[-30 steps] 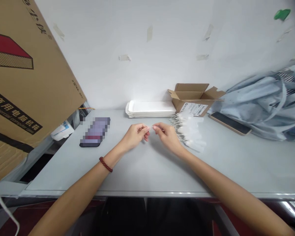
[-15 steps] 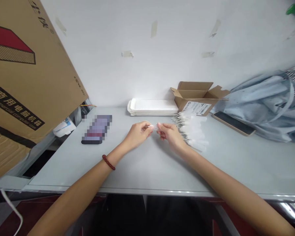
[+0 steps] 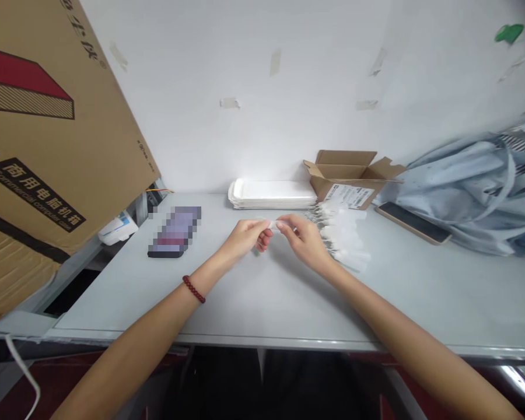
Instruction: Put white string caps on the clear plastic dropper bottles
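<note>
My left hand [image 3: 245, 237] and my right hand [image 3: 305, 240] meet above the middle of the table. A small whitish, translucent piece [image 3: 273, 224] is pinched between the fingertips of both; most of it is hidden by the fingers. A thin pale loop shows behind my left fingers, too faint to make out clearly. Just right of my right hand lies a pile of white translucent tags with strings [image 3: 345, 236], their string ends turned toward the hand. A dark red bead bracelet circles my left wrist.
Behind my hands, a stack of white flat sleeves [image 3: 273, 192] lies against the wall beside an open cardboard box [image 3: 343, 178]. A blurred-out phone [image 3: 175, 233] lies left, another phone [image 3: 413, 223] right, near a light blue cloth bag [image 3: 472, 192]. A large carton [image 3: 70, 146] leans at left.
My left hand has turned, so its lower fingers now show curled beneath the thumb. My right fingers have shifted on the small piece. The whole view has tilted slightly.
</note>
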Demonstrator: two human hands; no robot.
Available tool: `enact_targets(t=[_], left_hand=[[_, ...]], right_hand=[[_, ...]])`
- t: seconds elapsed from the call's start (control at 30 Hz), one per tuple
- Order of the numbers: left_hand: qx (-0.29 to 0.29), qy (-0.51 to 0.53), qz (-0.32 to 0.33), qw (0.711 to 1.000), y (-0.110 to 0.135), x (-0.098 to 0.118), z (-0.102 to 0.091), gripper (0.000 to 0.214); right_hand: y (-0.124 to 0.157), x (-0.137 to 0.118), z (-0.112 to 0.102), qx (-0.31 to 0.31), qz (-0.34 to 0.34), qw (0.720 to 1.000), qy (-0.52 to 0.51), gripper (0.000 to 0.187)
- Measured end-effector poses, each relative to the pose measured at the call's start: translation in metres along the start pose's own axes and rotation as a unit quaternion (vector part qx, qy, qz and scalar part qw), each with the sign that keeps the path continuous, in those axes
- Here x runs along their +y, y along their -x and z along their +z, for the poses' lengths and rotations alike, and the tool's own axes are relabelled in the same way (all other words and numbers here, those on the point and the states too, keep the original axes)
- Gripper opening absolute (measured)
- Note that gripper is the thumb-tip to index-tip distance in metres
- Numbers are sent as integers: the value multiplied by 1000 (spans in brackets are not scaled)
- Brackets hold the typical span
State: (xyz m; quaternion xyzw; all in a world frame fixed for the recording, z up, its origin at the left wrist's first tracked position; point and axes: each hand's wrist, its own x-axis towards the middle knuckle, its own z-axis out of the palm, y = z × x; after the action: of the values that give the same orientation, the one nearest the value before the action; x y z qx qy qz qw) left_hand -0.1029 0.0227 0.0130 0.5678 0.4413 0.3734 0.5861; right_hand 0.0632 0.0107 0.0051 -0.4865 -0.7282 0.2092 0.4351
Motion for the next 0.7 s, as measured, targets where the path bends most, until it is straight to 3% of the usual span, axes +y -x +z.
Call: enact_targets(t=[0.1, 0.23, 0.43, 0.7], left_hand=[[2, -1, 8, 1000, 0, -3, -1, 33], [9, -26, 40, 999, -1, -8, -3, 37], [18, -69, 62, 995, 2, -8, -2, 36], [15, -138, 115, 984, 6, -6, 1, 33]], right_hand=[[0, 1, 0, -16, 17, 1000, -14, 29], [1, 4, 5, -52, 77, 989, -114, 34], [3, 2, 10, -85, 170, 940, -282, 41], [3, 2, 5, -132, 259, 878, -381, 43]])
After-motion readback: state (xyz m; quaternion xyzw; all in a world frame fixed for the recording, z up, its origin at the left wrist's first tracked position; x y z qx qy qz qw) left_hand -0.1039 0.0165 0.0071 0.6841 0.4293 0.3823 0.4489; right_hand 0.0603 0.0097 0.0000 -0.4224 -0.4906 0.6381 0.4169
